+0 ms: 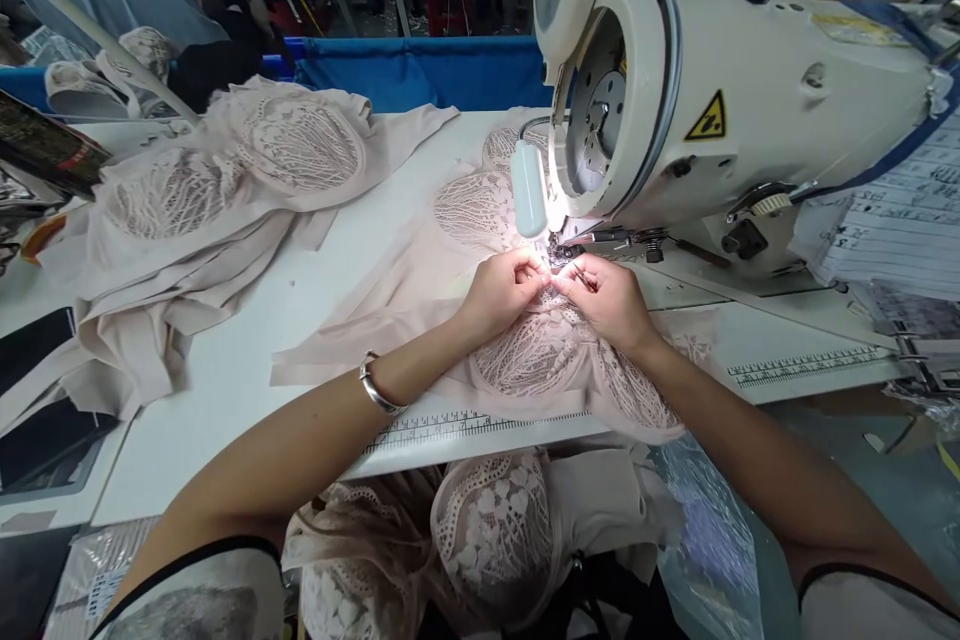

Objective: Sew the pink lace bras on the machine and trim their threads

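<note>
Under the sewing machine's needle area lies a pale pink lace bra (525, 360), spread over the table edge. My left hand (499, 292) pinches its fabric just in front of the needle, thumb against fingers. Close beside it, my right hand (613, 302) is also closed in a pinch on the fabric, fingertips almost meeting those of the left. A thin dark item (583, 277) shows between the right fingers; its kind is unclear. The lit sewing machine (750, 110) stands over the right hand, and its presser foot area is partly hidden by my fingers.
A pile of pink lace bras (300, 140) lies at the left of the white table (247, 410). More lace bras (495, 520) rest on my lap. A small lamp (529, 190) hangs by the needle. Handwritten papers (892, 220) are at the right; a blue cloth bin (420, 70) stands behind.
</note>
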Motion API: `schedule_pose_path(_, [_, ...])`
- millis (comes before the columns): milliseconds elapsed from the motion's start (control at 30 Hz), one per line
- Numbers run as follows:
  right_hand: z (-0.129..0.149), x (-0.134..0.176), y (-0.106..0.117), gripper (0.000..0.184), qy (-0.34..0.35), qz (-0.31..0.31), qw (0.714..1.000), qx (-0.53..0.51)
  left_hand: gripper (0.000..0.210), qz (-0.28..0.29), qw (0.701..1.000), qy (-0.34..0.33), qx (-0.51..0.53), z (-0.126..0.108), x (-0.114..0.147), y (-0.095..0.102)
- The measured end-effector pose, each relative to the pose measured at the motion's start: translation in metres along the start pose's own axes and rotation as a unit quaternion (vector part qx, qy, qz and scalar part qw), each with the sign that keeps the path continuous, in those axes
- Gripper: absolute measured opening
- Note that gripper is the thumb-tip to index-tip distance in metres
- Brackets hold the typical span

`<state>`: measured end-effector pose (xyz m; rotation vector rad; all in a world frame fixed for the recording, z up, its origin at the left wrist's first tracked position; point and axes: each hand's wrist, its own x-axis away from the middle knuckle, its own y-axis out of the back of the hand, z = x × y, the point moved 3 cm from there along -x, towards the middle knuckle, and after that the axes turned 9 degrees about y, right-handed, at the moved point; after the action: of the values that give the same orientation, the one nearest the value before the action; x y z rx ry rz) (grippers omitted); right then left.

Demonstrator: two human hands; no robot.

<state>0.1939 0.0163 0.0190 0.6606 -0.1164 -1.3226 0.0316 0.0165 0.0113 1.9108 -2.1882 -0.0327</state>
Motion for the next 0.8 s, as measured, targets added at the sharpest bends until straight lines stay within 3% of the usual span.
schedule_pose_path(133, [0.0016, 0.0006, -0.0010, 0.023, 0.011, -0.004, 1.000, 0.027, 0.013, -0.010, 1.000, 0.008, -0.007, -0.0038, 0.0031, -0.0006])
schedule_pose_path(267, [0.0035, 0.0016, -0.0017, 0.020, 0.013, -0.012, 0.999, 0.045, 0.019, 0.017, 0.999, 0.043, 0.025, -0.0020, 0.0037, -0.0028])
schedule_pose_path(567, [0.0021, 0.0007, -0.0007, 0.023, -0.001, -0.012, 1.000, 0.026, 0.012, -0.005, 1.000, 0.007, -0.028, -0.0014, 0.0024, 0.0013])
schedule_pose_path(800, [0.0004, 0.0008, -0.0011, 0.021, -0.004, -0.012, 0.999, 0.031, 0.007, -0.017, 0.999, 0.029, -0.030, 0.0014, 0.0015, 0.0013])
